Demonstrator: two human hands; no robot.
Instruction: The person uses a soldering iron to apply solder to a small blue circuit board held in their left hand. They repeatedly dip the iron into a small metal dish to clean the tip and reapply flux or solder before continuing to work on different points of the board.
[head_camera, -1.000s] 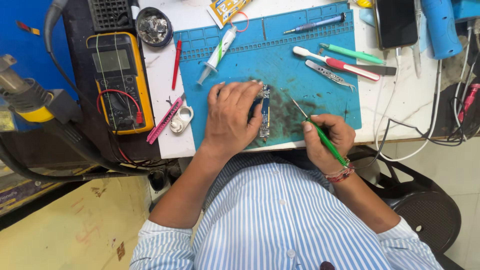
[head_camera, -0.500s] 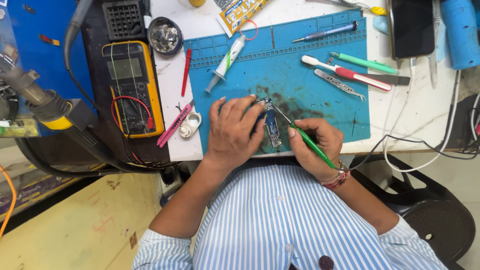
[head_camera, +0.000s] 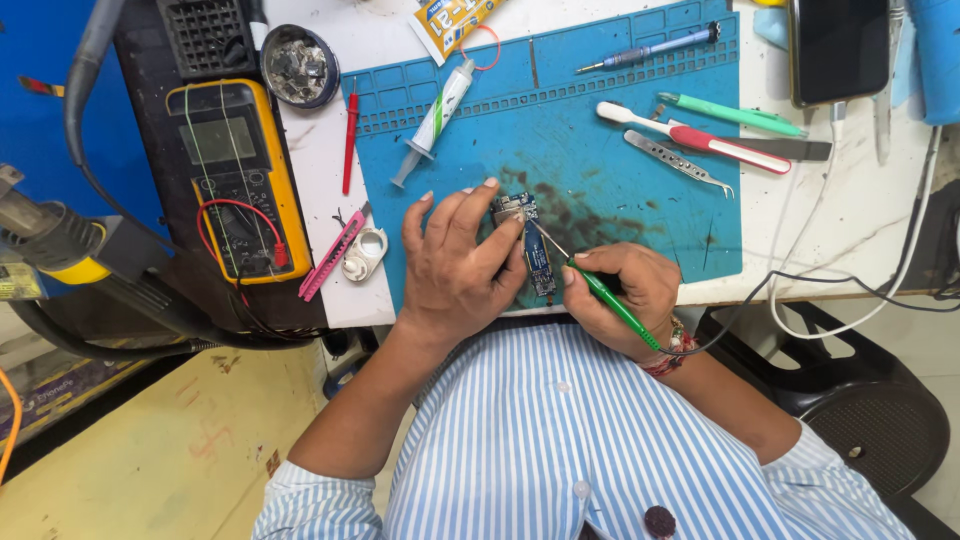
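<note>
Fingers of your left hand (head_camera: 455, 265) lie spread and pressed down beside a small blue circuit board (head_camera: 530, 245), the fingertips steadying its left edge against the blue work mat (head_camera: 620, 170). Your right hand (head_camera: 625, 290) is clenched around a green-handled tool (head_camera: 605, 300), whose thin metal tip rests on the upper part of the board. The board lies near the front edge of the mat, between your two hands, with dark stains on the mat just to its right. Farther back on the mat you have a syringe (head_camera: 432, 125) lying at a slant, a slim blue screwdriver (head_camera: 650, 48), a red and white toothbrush (head_camera: 690, 135), a green tool (head_camera: 730, 113) and metal tweezers (head_camera: 680, 163), all well apart from the board. Off the mat to your left sit a pink strip tool (head_camera: 332, 255), a small white ring-shaped case (head_camera: 364, 253), a red pen (head_camera: 349, 140), a round tin of scraps (head_camera: 300, 65) and a yellow multimeter (head_camera: 235, 175) with red and black leads. A dark phone (head_camera: 838, 48) lies at the back right, a white cable (head_camera: 830, 250) trailing from it over the table's edge. The mat rests on a white tabletop (head_camera: 880, 200); below, you see a yellowish floor (head_camera: 150, 450) and a black stool (head_camera: 870, 420).
</note>
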